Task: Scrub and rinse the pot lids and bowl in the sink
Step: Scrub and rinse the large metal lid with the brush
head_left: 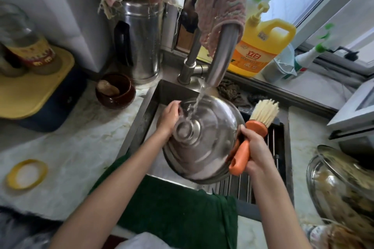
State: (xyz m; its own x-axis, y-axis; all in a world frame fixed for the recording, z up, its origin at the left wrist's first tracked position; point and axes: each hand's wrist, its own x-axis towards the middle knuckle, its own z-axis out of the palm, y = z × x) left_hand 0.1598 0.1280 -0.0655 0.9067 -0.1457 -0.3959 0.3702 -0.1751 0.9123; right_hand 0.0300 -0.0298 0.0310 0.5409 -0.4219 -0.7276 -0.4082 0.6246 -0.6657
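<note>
Steel is what I handle here: the lid (210, 135) is a wide polished dome, held tilted above the sink (148, 107) with its knob (185, 129) facing up to me, and water (197, 103) from the tap (222, 52) falls on its upper part. I judge it stiff and not fragile, rather light for its width, but very slippery while it is wet, so a flat touch on the dome would slide. The rim is the good place to take it, or the knob in the middle. My left grip (169, 116) holds the far left rim, fingers curled over the edge. My right grip (255, 147) is closed around the orange handle of the brush (257, 125), bristles pointing up and away from the lid. Its thumb lies at the right rim, but I cannot tell if it carries any weight there. With only one sure hold, the lid could turn or slip down into the sink, so I would hook the left fingers well over the edge when the brush presses.
</note>
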